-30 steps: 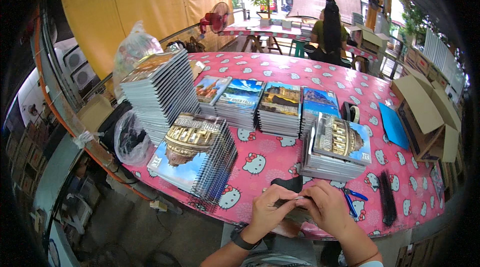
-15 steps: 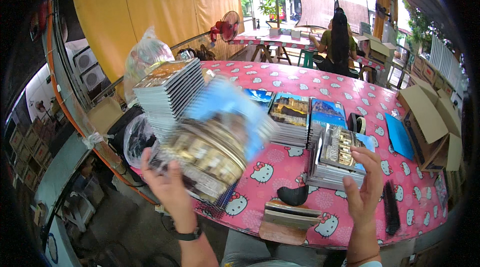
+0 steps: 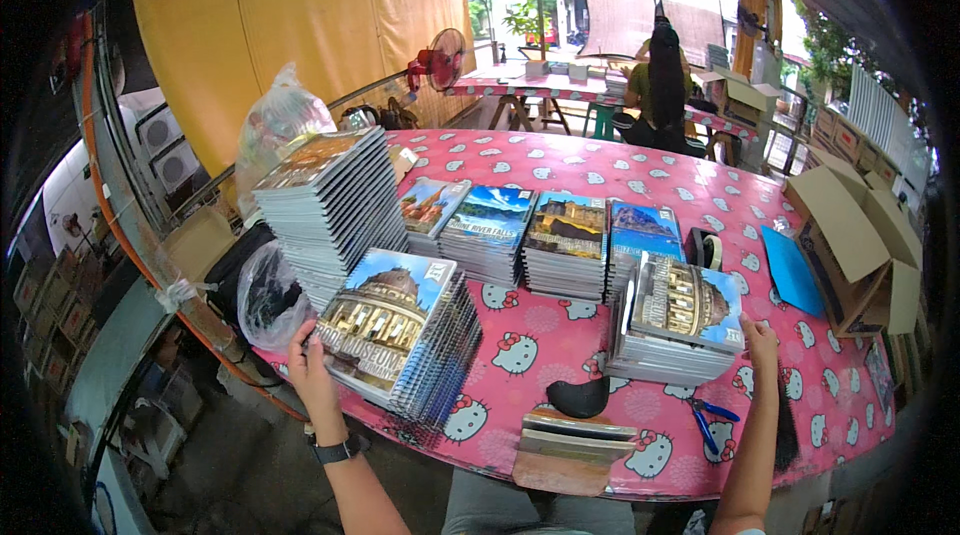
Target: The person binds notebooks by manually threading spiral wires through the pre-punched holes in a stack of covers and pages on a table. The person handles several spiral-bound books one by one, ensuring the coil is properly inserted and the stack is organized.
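Note:
A spiral notebook (image 3: 385, 310) with a domed building on its cover lies on top of a tall stack of spiral notebooks (image 3: 437, 360). My left hand (image 3: 313, 370) is at the left edge of this stack, its fingers apart and touching the corner. On the right stands another stack of notebooks (image 3: 668, 365), topped by a similar domed-building notebook (image 3: 690, 303). At the right edge of that top notebook is my right hand (image 3: 762, 340), thumb and fingers closed at its corner; part of the grip is hidden.
Behind stand several notebook piles (image 3: 565, 270) and a taller stack (image 3: 335, 205). Blue-handled pliers (image 3: 712, 425), a black curved object (image 3: 578, 398) and a wooden holder (image 3: 570, 460) lie near the front edge. An open cardboard box (image 3: 850, 245) is at right; a person (image 3: 660, 85) sits beyond.
The domed-building notebook, tilted in the air by my left hand before, now lies flat on the left stack. My right hand has moved outward to the right stack's edge, uncovering the pliers.

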`<act>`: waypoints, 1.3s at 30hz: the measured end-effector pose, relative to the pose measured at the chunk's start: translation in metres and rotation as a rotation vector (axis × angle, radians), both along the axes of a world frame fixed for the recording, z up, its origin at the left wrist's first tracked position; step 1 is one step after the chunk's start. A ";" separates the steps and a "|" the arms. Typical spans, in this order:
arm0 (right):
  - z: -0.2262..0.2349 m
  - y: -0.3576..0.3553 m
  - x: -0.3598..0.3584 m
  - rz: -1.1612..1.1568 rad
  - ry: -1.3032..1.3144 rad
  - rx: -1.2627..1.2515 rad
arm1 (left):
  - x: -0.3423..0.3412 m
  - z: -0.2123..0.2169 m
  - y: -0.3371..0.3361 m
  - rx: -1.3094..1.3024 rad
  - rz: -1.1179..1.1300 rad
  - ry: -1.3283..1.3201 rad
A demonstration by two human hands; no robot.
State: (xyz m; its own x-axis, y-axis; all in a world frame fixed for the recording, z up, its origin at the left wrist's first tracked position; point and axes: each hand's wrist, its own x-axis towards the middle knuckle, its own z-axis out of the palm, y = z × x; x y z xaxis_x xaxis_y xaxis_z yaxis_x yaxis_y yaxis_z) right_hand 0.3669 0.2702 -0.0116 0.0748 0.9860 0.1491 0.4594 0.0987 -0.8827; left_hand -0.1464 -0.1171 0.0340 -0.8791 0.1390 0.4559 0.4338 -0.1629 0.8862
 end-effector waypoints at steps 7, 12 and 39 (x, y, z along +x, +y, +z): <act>0.017 -0.003 0.000 0.138 -0.002 -0.109 | 0.004 0.005 -0.003 0.029 0.001 0.040; 0.050 -0.022 0.003 -0.017 -0.208 0.416 | 0.110 0.061 0.001 0.158 0.086 0.329; -0.021 -0.226 -0.093 0.810 0.144 -0.284 | 0.194 -0.064 0.068 -0.011 -0.924 -0.260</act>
